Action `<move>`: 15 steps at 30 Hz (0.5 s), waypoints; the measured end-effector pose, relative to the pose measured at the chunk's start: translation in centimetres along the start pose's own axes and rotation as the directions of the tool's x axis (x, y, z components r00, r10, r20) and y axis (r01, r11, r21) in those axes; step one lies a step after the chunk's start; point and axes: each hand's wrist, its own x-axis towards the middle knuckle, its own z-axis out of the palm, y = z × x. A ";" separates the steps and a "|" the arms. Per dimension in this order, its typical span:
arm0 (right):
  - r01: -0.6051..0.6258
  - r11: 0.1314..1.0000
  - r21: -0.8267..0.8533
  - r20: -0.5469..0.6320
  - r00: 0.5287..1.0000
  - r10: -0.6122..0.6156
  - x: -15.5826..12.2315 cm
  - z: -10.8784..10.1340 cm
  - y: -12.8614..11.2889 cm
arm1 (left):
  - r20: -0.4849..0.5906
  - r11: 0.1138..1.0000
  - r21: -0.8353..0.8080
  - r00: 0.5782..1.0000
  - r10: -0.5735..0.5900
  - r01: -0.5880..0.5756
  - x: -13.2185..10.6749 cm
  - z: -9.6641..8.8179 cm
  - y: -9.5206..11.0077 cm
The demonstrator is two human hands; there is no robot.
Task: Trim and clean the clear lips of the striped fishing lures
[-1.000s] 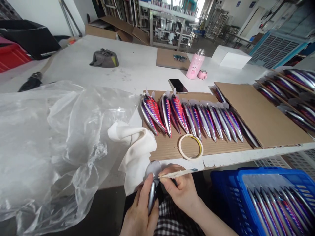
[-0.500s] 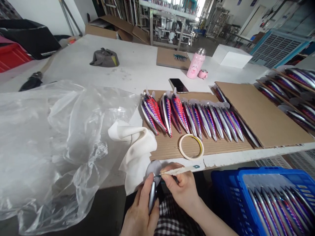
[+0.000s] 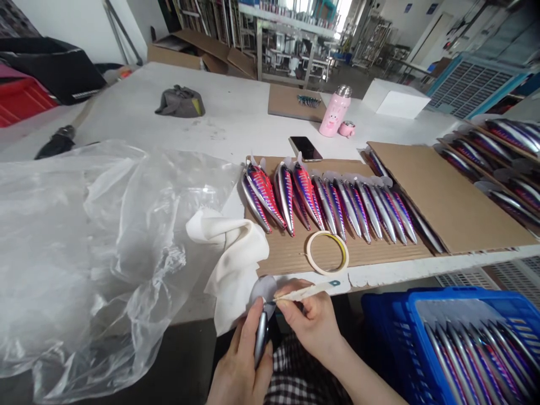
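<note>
My left hand (image 3: 242, 360) is closed around a silvery fishing lure (image 3: 261, 334), held upright just off the table's front edge. The lure's clear lip (image 3: 262, 288) sticks up past my fingertips. Pinched in my right hand (image 3: 314, 323) is a slim tool wrapped in whitish tape (image 3: 307, 292), with a dark mark near its outer end. Its thin dark tip meets the lure where the lip joins the body; my fingers partly hide the spot. Just left of the lip, a white cloth (image 3: 234, 253) drapes over the edge. A roll of masking tape (image 3: 310, 257) lies beyond my right hand.
Several red, purple and silver lures (image 3: 310, 191) lie in a row on cardboard (image 3: 287, 253). Plastic sheeting (image 3: 105, 236) covers the left side. A blue crate (image 3: 396, 320) of lures stands low at right. Farther back are a phone (image 3: 306, 148) and a pink bottle (image 3: 334, 115).
</note>
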 end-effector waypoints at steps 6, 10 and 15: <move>-0.054 0.999 -0.004 0.024 0.998 0.054 0.3 -0.1 -0.3 | -0.004 1.000 -0.005 1.000 -0.012 0.012 0.0 0.1 -0.2; -0.143 0.990 -0.021 -0.065 0.988 0.141 0.4 0.5 0.0 | 0.005 0.999 -0.034 1.000 -0.023 0.024 0.2 0.1 -0.1; -0.180 0.984 -0.014 -0.021 0.983 0.180 0.5 0.0 -0.3 | -0.024 0.988 -0.128 0.996 -0.090 0.086 -0.8 -0.3 0.1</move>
